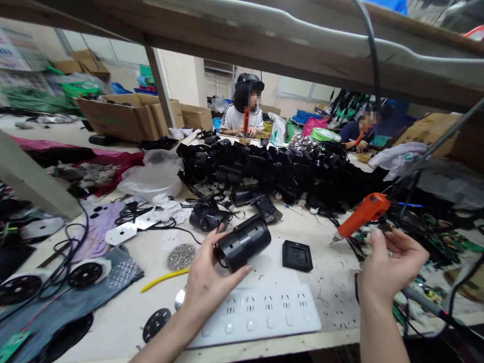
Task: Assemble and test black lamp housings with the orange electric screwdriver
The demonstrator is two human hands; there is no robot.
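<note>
My left hand [212, 272] grips a black cylindrical housing [245, 242], tilted over a white power strip [260, 312]. At the right, my right hand [393, 262] is raised with thumb and fingers closed together; whatever they pinch is too small and dark to make out. Just beyond those fingers, an orange electric screwdriver [363, 216] leans with its tip pointing down left. Between my hands lies a square black block with a recess [297, 255]. A round dish of small screws [180, 256] sits left of the housing, with a yellow stick-like piece [164, 280] near my left wrist.
Black housings [257, 166] are heaped across the back of the bench. Green circuit boards [434, 237] and cables crowd the right. Speaker-like discs [85, 275] and a clear plastic bag [153, 174] lie left. A shelf beam [264, 40] crosses overhead; two people work beyond.
</note>
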